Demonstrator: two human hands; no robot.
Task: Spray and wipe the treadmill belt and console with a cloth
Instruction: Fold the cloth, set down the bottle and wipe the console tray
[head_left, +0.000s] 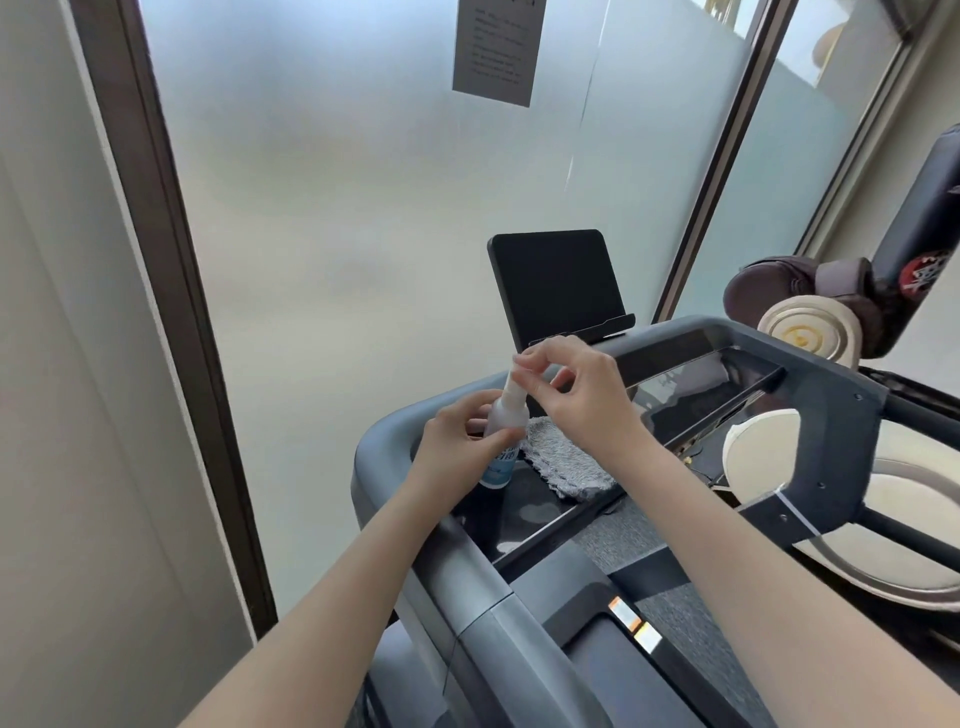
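Observation:
A small clear spray bottle (505, 431) with a blue label stands upright on the treadmill's glossy console (524, 512). My left hand (457, 441) grips its body from the left. My right hand (569, 387) pinches the white cap at its top with thumb and forefinger. A grey folded cloth (563, 462) lies on the console just right of the bottle, partly under my right wrist. The dark screen (556, 283) rises behind my hands. A strip of the grey belt (691, 629) shows at the lower right.
The grey handrail frame (821, 374) wraps round the console. A frosted glass wall with a paper notice (496, 49) stands close ahead. Cream round stools (808, 332) and dark padded equipment (789, 291) sit to the right beyond the frame.

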